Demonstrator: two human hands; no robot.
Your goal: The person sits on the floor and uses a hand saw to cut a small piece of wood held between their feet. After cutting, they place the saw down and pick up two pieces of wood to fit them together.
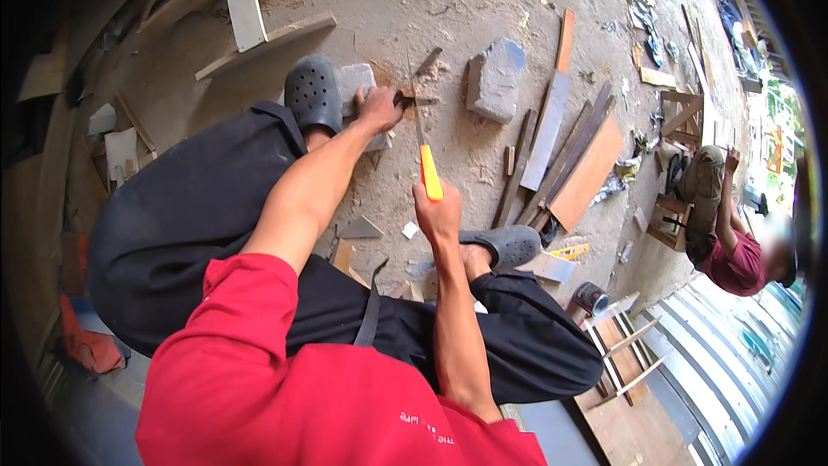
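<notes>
My right hand (438,211) is closed round the yellow and orange handle of a handsaw (430,173). Its narrow blade points away from me and crosses a short dark piece of wood (423,101). At the near end of that wood, my left hand (377,110) is closed and presses it down over a grey concrete block (354,79). Part of the wood is hidden under the left fingers. My left shoe (313,91) rests beside the block, and my right shoe (509,247) is off to the right of the saw.
Another concrete block (497,82) stands right of the blade. Several wooden boards (586,168) lie further right, with a paint can (591,298) nearer me. Planks (266,45) stand at the far left. A co-worker in a dark red shirt (733,266) sits at the right.
</notes>
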